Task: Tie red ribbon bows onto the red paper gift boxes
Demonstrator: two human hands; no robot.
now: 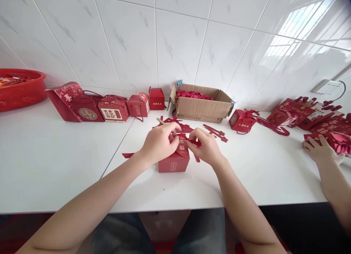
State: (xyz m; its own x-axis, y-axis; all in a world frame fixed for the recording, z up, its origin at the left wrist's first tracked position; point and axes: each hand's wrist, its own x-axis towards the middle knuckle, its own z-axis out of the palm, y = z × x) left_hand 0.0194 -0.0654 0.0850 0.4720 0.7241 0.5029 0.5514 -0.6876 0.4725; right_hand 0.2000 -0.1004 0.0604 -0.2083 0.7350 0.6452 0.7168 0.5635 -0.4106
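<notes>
A small red gift box [173, 164] with pale lettering stands upright on the white table, directly in front of me. Red ribbon [195, 142] crosses its top. My left hand [161, 141] is at the upper left of the box, thumb and fingers pinched on the ribbon. On the right side my right hand [204, 146] pinches the ribbon too, close to the box's top edge. The fingers partly hide the ribbon's middle. A loose ribbon end [127, 155] sticks out left, beneath my left forearm.
Behind lie red paper strips [215, 131] and a cardboard carton [204, 109] of red ribbons. Red boxes [113, 109] line the wall; a red basin [23, 94] is far left. At right, another person's hand [320, 148] touches a red item.
</notes>
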